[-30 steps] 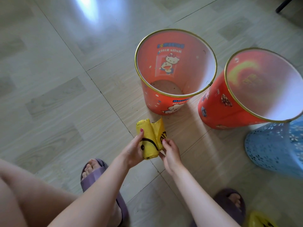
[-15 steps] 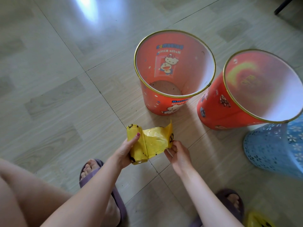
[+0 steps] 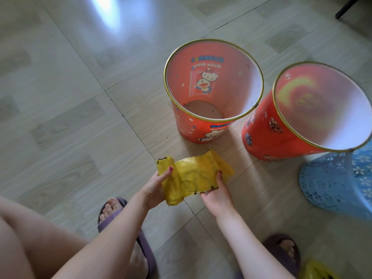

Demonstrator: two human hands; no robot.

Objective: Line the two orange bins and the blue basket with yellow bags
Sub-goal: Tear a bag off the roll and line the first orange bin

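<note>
A roll of yellow bags (image 3: pixel 193 175) is stretched between both hands low over the floor. My left hand (image 3: pixel 156 188) grips the rolled end, and my right hand (image 3: pixel 216 191) pinches the loose unrolled end. Just beyond stands an empty orange bin (image 3: pixel 203 130) with cartoon prints. A second empty orange bin (image 3: pixel 267 137) stands to its right. The blue perforated basket (image 3: pixel 332 182) sits at the right edge, partly behind that bin's rim.
The floor is pale wood-look tile (image 3: pixel 70 127). My feet in purple slippers (image 3: pixel 145 250) are at the bottom. Another bit of yellow plastic (image 3: pixel 316 271) lies at the bottom right corner. A dark furniture leg (image 3: pixel 345 9) stands at the top right.
The hands have pulled apart, unrolling the yellow bag from a tight bundle into a wider sheet. My right hand moved to the right.
</note>
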